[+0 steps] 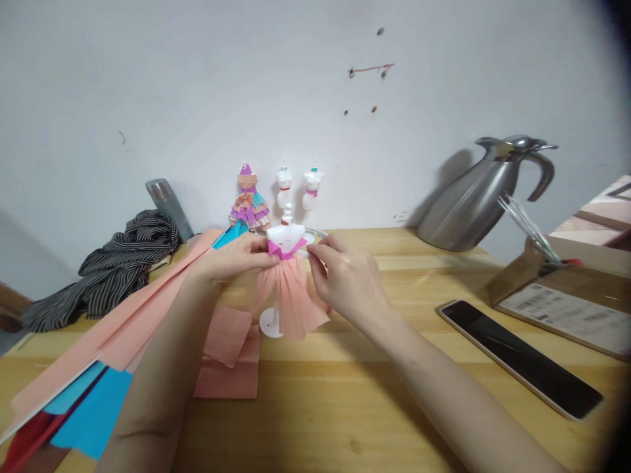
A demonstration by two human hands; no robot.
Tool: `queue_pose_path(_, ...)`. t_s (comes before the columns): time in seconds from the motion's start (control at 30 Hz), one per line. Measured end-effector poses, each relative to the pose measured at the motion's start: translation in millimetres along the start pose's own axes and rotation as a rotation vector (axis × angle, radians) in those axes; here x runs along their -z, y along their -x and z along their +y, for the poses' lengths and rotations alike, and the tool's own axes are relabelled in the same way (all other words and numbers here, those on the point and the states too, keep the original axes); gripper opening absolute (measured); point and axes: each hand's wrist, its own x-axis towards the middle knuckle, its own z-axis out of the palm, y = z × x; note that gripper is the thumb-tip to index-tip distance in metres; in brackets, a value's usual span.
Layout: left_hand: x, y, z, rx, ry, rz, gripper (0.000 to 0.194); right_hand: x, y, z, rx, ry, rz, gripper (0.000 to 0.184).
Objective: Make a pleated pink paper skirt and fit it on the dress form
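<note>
A small white dress-form mannequin (286,232) stands upright on a round white base (269,323) in front of me. It wears a magenta bodice (284,251) and a pleated peach crepe paper skirt (296,295). My left hand (236,256) is closed at the left side of the waist, its fingertips gripping the edge of the doll dress. At the right side of the waist, my right hand (345,272) pinches thumb to forefinger. A small whitish bit shows by these fingertips, but I cannot tell what it is.
Peach crepe paper sheets (229,368) and blue paper (93,407) lie left. Behind stand a dressed mannequin (249,203) and white mannequins (311,187). A striped cloth (128,269) and bottle (170,207) are back left; a steel jug (473,197), cardboard box (586,289) and phone (517,355) are right.
</note>
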Motion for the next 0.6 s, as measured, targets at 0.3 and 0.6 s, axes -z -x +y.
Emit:
queue_pose_path(0.3,-5.6,-13,-29,-0.061,0.16,-0.094,0.03,4,-6,12,0.056,-0.146,0.004,0.026)
queue_pose_path(0.6,-5.6,-14,-36,-0.039,0.269,-0.078,0.022,-4,-6,14,0.056,-0.219,0.038,0.026)
